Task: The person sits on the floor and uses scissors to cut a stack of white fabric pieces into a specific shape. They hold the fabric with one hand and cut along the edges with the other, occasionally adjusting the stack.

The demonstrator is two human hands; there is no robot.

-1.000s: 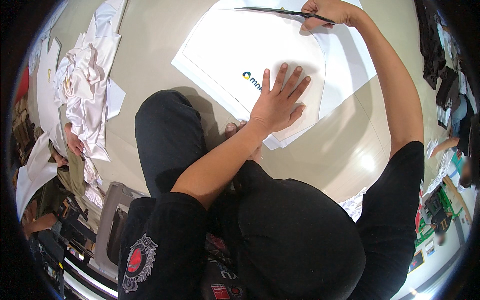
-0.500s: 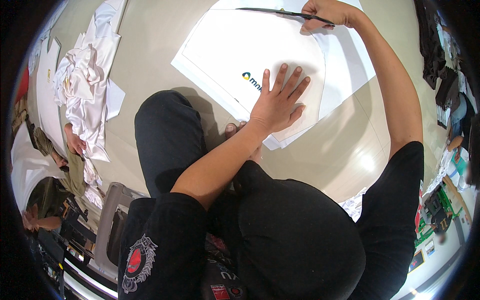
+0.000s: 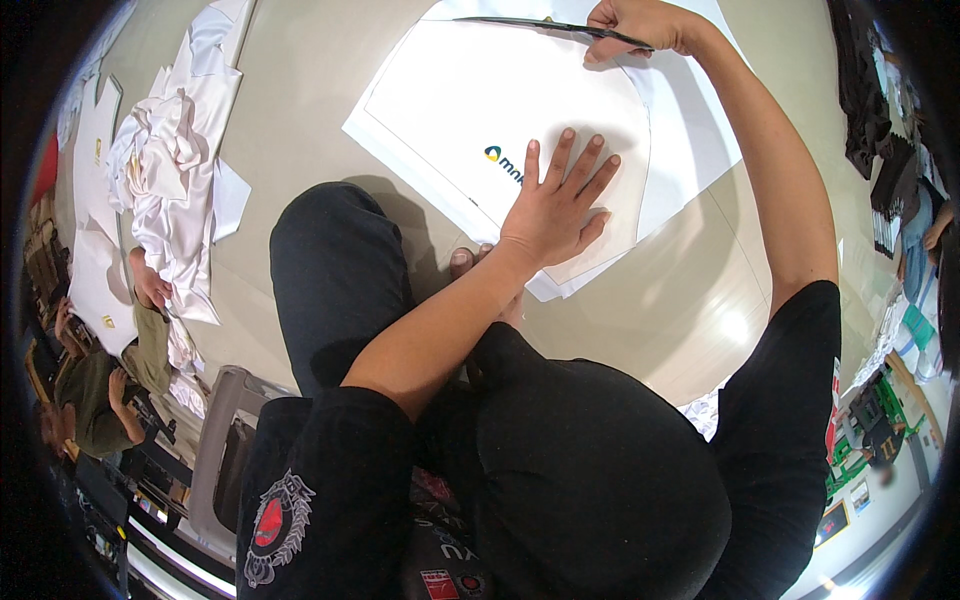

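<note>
On the floor (image 3: 310, 60) before the seated person, a panel (image 3: 480, 85) lies over larger sheets (image 3: 690, 130) that jut out mainly to its right, with the left hand (image 3: 552, 215) on the panel's near part. Scissors (image 3: 530, 23) lie across its far edge, tips leftward, the right hand (image 3: 640, 25) at their handles. A bent knee (image 3: 335, 260) sits between sheets and a cloth heap (image 3: 165, 150) at left; garments (image 3: 865, 90) lie far right.
</note>
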